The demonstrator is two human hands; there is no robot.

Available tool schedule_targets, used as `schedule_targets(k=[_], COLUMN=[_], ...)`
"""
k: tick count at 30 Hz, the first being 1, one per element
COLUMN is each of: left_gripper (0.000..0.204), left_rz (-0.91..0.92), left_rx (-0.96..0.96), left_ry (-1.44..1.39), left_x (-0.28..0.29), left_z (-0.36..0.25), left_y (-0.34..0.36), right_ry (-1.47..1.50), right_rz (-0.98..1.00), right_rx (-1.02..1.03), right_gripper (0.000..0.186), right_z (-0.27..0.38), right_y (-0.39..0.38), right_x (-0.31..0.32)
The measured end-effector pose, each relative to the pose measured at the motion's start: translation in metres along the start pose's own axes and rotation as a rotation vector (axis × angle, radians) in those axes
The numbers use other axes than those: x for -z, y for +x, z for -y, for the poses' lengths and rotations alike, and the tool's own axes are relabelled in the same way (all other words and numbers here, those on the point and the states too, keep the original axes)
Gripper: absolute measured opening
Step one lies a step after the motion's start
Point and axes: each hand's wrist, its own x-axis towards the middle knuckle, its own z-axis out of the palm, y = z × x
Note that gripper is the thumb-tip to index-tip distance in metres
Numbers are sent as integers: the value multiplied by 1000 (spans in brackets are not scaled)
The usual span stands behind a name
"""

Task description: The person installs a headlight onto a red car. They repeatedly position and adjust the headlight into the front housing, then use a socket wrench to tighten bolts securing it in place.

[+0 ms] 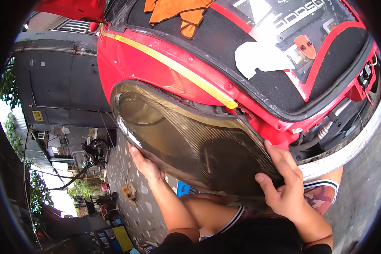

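A large dark headlight unit [169, 139] with a smoky, yellowish lens fills the middle, at the corner of a red car [148, 63]. My left hand [147, 164] grips its lower left edge, the fingers going behind it. My right hand [283, 182] holds its right end, thumb lower and fingers on the upper rim. A yellow tape strip [169, 67] runs along the fender above the lamp. Beside my right hand, the exposed front body shows black parts, hoses and a pale curved bar [334, 156]. The far side of the lamp is hidden.
Orange gloves [178, 12] and white sheets [256, 59] lie in the open front compartment. A blue object [183, 187] is by my legs. Behind at left are a dark gate [61, 80], a motorcycle [97, 146], a tan dog [129, 192] on the speckled floor and assorted clutter.
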Motion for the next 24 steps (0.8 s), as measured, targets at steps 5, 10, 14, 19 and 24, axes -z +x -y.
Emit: schedule_targets(k=[5,10,14,19,24], left_gripper=[66,66,66,70,84], left_rz=[-146,-88,-116,-113,-11], left_rx=[23,56,25,34,-51], left_ry=[63,23,88,84,118], left_x=[-15,-14,-17,-24,-16], left_z=[19,6,2,17,18], left_y=[-23,-29,-7,-5,-12], right_ry=[-33,-60,-3,-44,44], right_rz=[39,42,15,2,20], right_rx=[6,-30,-40,32,27], right_gripper=[63,62,63,65,67], right_z=[-12,-12,-15,-29,-31], right_y=[-9,-25,-1,-1,-2], right_x=[3,-2,-12,-15,-11])
